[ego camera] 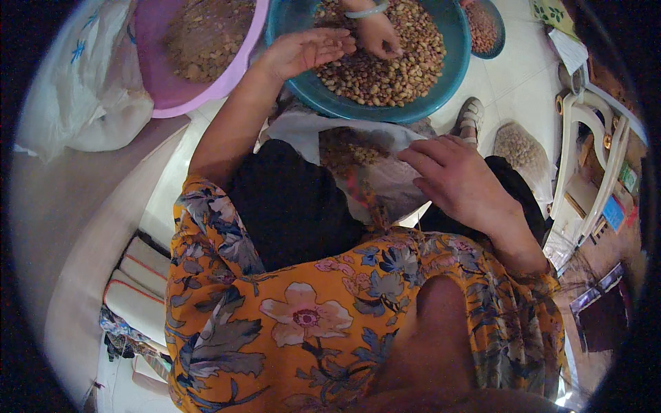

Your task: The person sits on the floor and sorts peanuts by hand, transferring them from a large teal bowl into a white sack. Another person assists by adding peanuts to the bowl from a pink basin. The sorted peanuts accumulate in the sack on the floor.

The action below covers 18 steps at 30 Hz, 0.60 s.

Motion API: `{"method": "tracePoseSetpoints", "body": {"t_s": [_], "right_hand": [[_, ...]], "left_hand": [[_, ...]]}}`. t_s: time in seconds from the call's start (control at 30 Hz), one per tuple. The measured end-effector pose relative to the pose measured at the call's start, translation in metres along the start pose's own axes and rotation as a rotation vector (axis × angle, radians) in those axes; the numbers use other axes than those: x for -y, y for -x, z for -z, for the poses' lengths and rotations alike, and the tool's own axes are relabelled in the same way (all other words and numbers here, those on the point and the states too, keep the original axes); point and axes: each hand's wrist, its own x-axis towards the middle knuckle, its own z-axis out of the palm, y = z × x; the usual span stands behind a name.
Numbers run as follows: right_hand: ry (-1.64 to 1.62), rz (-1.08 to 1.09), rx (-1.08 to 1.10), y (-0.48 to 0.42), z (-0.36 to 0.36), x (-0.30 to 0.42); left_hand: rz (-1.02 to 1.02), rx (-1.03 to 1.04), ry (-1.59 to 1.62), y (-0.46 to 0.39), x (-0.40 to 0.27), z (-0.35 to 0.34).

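My left hand (312, 51) is over the left part of a teal plastic basin (457, 77) of what look like peanuts (382, 85). Its fingers are stretched out, and nothing shows in it. A co-worker's hand (379, 36) with a pale bangle is in the same basin, just right of my fingertips. Nearer my body, my right hand (449, 178) hovers back up, fingers apart and slightly bent, beside an open whitish bag (304, 129) between my knees. Small light-brown pieces (366, 153) lie in that bag. The underside of my right hand is hidden.
A pink tub (181, 111) with brown pieces and a white sack (77, 103) stand at the left. To the right are a small bowl of reddish kernels (483, 31), a co-worker's shoe (470, 116), a filled clear bag (519, 147) and a pale chair (563, 155).
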Motion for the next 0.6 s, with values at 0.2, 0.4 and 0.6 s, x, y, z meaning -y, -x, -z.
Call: {"method": "tracePoseSetpoints", "body": {"t_s": [0.2, 0.4, 0.6], "right_hand": [[0.051, -0.022, 0.039, -0.011, 0.002, 0.000], [0.069, 0.002, 0.016, -0.019, -0.001, -0.003], [0.065, -0.012, 0.027, -0.021, -0.001, -0.003]], "left_hand": [[-0.142, 0.002, -0.156, 0.026, -0.046, -0.055], [-0.157, -0.001, -0.200, 0.037, -0.058, -0.061], [-0.132, 0.042, -0.106, 0.037, -0.059, -0.061]]}}
